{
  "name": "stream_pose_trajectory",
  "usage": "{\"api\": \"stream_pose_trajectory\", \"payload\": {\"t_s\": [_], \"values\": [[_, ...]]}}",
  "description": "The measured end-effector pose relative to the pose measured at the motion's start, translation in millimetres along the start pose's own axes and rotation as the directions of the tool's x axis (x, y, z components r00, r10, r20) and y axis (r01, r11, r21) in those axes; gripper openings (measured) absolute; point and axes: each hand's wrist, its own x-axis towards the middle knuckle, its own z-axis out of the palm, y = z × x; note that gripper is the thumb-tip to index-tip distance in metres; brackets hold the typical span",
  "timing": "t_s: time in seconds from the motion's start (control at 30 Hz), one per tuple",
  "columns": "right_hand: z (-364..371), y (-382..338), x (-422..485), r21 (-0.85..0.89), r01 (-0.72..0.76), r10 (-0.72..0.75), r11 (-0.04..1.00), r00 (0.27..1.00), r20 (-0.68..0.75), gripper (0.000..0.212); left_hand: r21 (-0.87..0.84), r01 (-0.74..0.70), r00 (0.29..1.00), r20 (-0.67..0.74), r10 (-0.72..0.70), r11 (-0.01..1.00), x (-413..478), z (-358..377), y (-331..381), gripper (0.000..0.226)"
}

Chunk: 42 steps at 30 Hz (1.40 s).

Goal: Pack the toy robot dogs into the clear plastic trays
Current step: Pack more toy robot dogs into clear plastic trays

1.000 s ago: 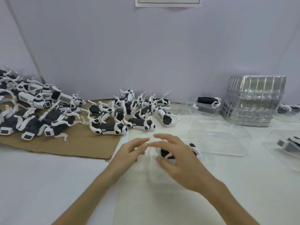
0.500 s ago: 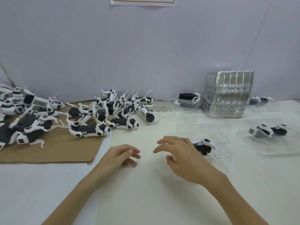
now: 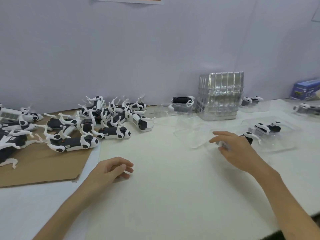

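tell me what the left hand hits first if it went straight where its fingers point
The left hand points right across bare table; the first thing in line looks like the right hand, though depth is unclear.

Black-and-white toy robot dogs (image 3: 110, 122) lie heaped on their sides and backs, thin white legs sticking up, at the bench's left. Nested clear trays (image 3: 220, 96) stand stacked at the back. One empty tray (image 3: 192, 135) lies mid-bench. To its right, single dogs (image 3: 267, 128) lie in separate trays.
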Motion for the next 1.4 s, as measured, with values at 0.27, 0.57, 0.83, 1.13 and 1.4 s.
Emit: {"api": "stream_pose_trajectory", "payload": {"t_s": [0.27,0.57,0.83,1.13,1.4], "values": [[-13,62,9,-0.220,-0.093,0.044,0.971,0.975,-0.216,0.038,0.000,-0.002,1.000,0.006,0.002,1.000,2,0,-3,0.023],[-27,109,40,-0.208,-0.283,0.212,0.936,0.928,-0.306,0.044,0.031,-0.003,1.000,0.014,0.003,1.000,2,0,-6,0.024],[-40,130,63,-0.346,-0.456,0.415,0.820,0.890,-0.189,0.038,0.019,-0.013,0.999,0.036,0.013,1.000,1,1,-5,0.025],[6,36,62,-0.094,-0.001,-0.007,0.996,0.997,-0.081,0.057,0.017,-0.030,0.998,0.051,0.029,0.999,2,3,-6,0.025],[34,-36,56,-0.014,0.196,-0.195,0.980,0.978,0.072,0.036,0.018,-0.031,0.998,0.049,0.030,0.999,1,3,-6,0.023]]}}
